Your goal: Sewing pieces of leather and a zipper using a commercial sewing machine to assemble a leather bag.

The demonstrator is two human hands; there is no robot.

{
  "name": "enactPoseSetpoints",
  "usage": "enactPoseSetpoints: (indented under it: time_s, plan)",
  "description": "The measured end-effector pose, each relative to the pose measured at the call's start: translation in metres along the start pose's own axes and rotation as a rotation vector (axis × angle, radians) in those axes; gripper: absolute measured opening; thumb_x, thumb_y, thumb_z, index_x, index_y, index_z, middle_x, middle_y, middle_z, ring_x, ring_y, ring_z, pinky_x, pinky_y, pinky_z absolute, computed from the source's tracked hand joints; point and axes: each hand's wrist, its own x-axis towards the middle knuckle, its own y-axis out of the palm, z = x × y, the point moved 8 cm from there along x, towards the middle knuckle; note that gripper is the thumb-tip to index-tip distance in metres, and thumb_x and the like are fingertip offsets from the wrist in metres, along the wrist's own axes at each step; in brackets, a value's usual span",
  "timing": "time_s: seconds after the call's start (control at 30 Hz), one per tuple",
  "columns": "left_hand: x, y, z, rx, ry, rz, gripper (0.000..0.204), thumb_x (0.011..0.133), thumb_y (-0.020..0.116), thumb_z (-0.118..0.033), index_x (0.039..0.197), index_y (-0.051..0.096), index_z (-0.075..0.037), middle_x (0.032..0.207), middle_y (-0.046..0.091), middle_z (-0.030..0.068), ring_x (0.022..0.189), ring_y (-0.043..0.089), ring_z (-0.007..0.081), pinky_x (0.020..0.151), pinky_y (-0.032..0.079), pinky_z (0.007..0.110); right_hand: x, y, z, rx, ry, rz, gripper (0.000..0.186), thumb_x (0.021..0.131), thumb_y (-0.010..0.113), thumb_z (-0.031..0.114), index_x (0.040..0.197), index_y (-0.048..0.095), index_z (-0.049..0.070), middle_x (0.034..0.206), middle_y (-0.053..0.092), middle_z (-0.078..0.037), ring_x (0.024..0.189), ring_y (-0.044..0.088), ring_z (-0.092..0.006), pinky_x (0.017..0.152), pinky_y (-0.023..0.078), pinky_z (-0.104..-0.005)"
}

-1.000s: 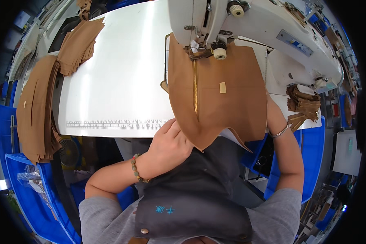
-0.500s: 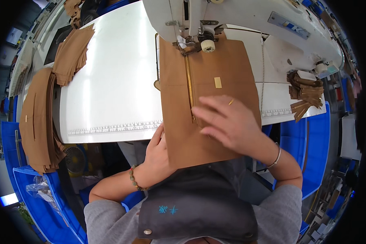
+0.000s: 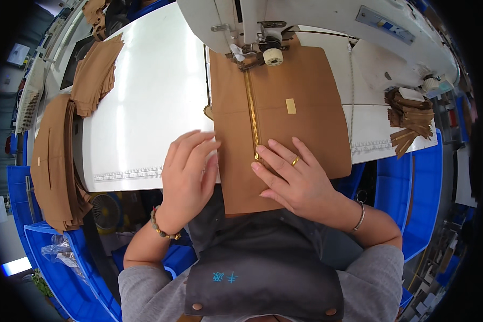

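Note:
A brown fabric panel (image 3: 306,118) lies under the presser foot of a white sewing machine (image 3: 327,21), its near end overhanging the table edge. A gold-toothed zipper (image 3: 251,110) runs down the panel from the foot toward me, beside a small pale tag (image 3: 291,106). My right hand (image 3: 295,177) rests on the panel with fingers spread, the fingertips touching at the zipper's near end. My left hand (image 3: 190,166) is at the panel's left edge, fingers loosely bent and apart; nothing shows in them.
Stacks of brown panels (image 3: 53,161) hang over the table's left end. Brown zippers (image 3: 410,118) are piled at the right. Blue bins (image 3: 421,198) stand on both sides below the white table (image 3: 139,96), which carries a printed ruler along its front edge.
My left hand has come from beneath the panel's near left edge up to beside it. My right hand has settled flatter on the panel near the zipper's end.

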Motion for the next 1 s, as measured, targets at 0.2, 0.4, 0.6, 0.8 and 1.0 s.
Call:
enactPoseSetpoints:
  time_s: [0.2, 0.4, 0.6, 0.8, 1.0]
  plan:
    - [0.034, 0.041, -0.006, 0.127, 0.122, 0.26, 0.071, 0.08, 0.082, -0.039, 0.138, 0.063, -0.002, 0.148, 0.06, 0.014, 0.139, 0.055, 0.0363, 0.115, 0.043, 0.049, 0.007, -0.011, -0.002, -0.007, -0.032, 0.009, 0.058, 0.089, 0.076, 0.038, 0.133, 0.065, 0.002, 0.141, 0.061, -0.017, 0.132, 0.056, -0.0343, 0.111, 0.043, -0.0596]
    - [0.033, 0.042, -0.001, 0.135, 0.13, 0.31, 0.076, 0.077, 0.082, -0.044, 0.137, 0.063, -0.002, 0.149, 0.06, 0.0123, 0.139, 0.055, 0.0354, 0.116, 0.043, 0.049, 0.036, -0.019, -0.046, 0.072, -0.005, -0.065, 0.06, 0.088, 0.075, 0.046, 0.128, 0.067, 0.003, 0.136, 0.064, -0.012, 0.121, 0.061, -0.0306, 0.113, 0.042, -0.0549]
    - [0.032, 0.042, 0.004, 0.023, 0.078, 0.273, 0.084, 0.075, 0.082, -0.047, 0.142, 0.059, -0.002, 0.151, 0.057, 0.0129, 0.137, 0.056, 0.0364, 0.114, 0.045, 0.049, 0.05, -0.015, -0.054, -0.058, 0.009, -0.033, 0.076, 0.079, 0.075, 0.061, 0.127, 0.068, 0.003, 0.135, 0.064, -0.01, 0.125, 0.058, -0.0292, 0.116, 0.039, -0.057]
    - [0.037, 0.044, -0.002, 0.032, 0.109, 0.294, 0.092, 0.072, 0.082, -0.046, 0.147, 0.055, -0.001, 0.155, 0.054, 0.0135, 0.134, 0.056, 0.0372, 0.112, 0.048, 0.045, 0.052, -0.015, -0.054, -0.089, -0.007, 0.003, 0.086, 0.071, 0.075, 0.066, 0.128, 0.068, 0.001, 0.134, 0.065, -0.01, 0.126, 0.058, -0.028, 0.118, 0.037, -0.0579]
    - [0.042, 0.045, -0.009, 0.12, 0.131, 0.375, 0.091, 0.072, 0.079, -0.048, 0.145, 0.057, 0.001, 0.153, 0.056, 0.0128, 0.133, 0.056, 0.0362, 0.112, 0.047, 0.043, 0.053, -0.017, -0.054, -0.111, -0.02, 0.038, 0.089, 0.07, 0.075, 0.067, 0.129, 0.068, 0.001, 0.134, 0.065, -0.009, 0.127, 0.058, -0.0266, 0.12, 0.036, -0.0581]
